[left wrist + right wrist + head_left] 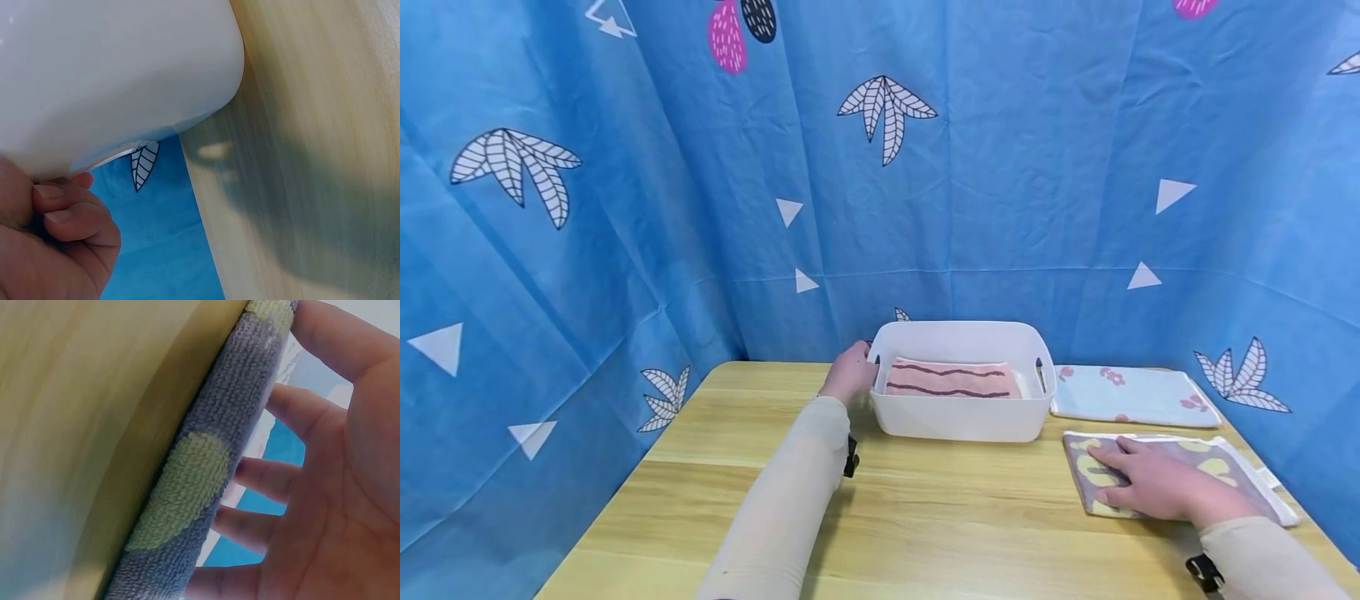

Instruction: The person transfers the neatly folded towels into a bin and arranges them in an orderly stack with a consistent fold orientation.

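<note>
At the left end of a white plastic basket (pixel 962 419), my left hand (pixel 851 372) has its fingers curled at the handle opening. The left wrist view shows the same left hand (pixel 62 237) against the basket's side (pixel 125 75), fingertips bent inward. A folded pink towel (pixel 951 379) with dark wavy stripes lies in the basket. On the right, my right hand (pixel 1157 479) rests with spread fingers on a folded grey towel with yellow patches (pixel 1093 475). From the right wrist, the fingertips touch the top of this towel (pixel 181 487).
Behind the grey towel lies a folded white towel with pink flowers (pixel 1138 396), close to the basket's right end. Everything stands on a wooden table (pixel 970 517). A blue patterned curtain (pixel 1015 167) hangs round its back and sides.
</note>
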A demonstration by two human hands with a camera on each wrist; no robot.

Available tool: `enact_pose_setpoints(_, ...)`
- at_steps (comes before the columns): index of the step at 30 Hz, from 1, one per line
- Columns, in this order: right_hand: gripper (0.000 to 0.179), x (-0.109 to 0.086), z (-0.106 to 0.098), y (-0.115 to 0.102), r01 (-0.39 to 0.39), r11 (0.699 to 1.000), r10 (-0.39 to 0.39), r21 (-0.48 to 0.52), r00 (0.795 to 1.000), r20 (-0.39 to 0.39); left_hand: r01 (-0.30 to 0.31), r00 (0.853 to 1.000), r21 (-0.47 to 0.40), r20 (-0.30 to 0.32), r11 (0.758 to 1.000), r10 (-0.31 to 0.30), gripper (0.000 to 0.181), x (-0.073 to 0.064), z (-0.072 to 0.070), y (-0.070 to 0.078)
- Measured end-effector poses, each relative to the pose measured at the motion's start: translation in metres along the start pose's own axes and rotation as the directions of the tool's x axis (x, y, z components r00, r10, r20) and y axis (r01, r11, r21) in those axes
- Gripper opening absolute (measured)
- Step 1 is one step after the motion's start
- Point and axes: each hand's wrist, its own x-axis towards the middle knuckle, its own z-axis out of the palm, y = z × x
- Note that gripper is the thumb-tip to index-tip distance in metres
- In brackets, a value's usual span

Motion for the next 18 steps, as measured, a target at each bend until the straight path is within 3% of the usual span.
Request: enact_pose_setpoints(18,0.076,0.008,0.008,-0.052,-0.053,0.998,0.054,-0.024,0.996,0.068,0.022,1.000,0.011,-0.002,1.000,-0.022,0.024,-0.002,0.001,0.002)
